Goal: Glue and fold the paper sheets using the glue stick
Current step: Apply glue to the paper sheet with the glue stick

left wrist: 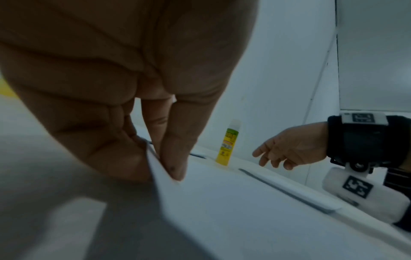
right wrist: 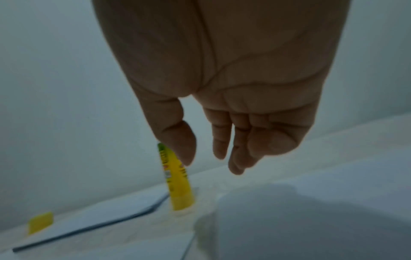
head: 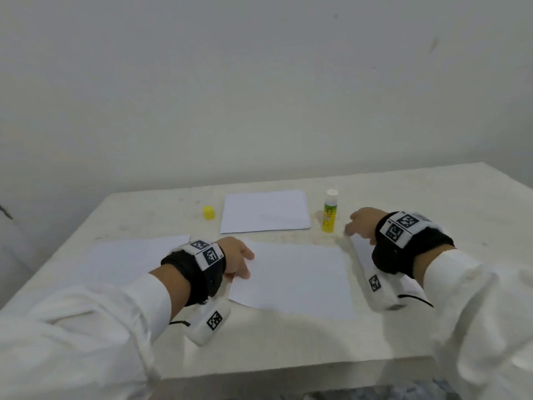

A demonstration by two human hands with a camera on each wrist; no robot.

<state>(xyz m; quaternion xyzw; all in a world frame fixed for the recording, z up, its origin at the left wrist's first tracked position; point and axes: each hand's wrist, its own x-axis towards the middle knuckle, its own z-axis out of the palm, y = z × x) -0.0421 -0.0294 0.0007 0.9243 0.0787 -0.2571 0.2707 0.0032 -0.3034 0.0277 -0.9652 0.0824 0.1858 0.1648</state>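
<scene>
the glue stick (head: 329,211) stands upright and uncapped on the table (head: 432,197), just beyond the near sheet (head: 297,275), with its yellow cap (head: 209,212) set well apart on the far side of the folded sheets (head: 264,210). the right hand (head: 364,225) hovers near the stick, fingers loose and holding nothing, so the stick could be knocked over if it is reached for carelessly, since it is tall and narrow. the near sheet's left edge is pinched and lifted slightly by the left hand (head: 237,256); if that edge is pulled unevenly, the fold could come out crooked or the paper could slide across the table. the exposed glue could also dry out or be smeared on the table if the stick is tipped.
</scene>
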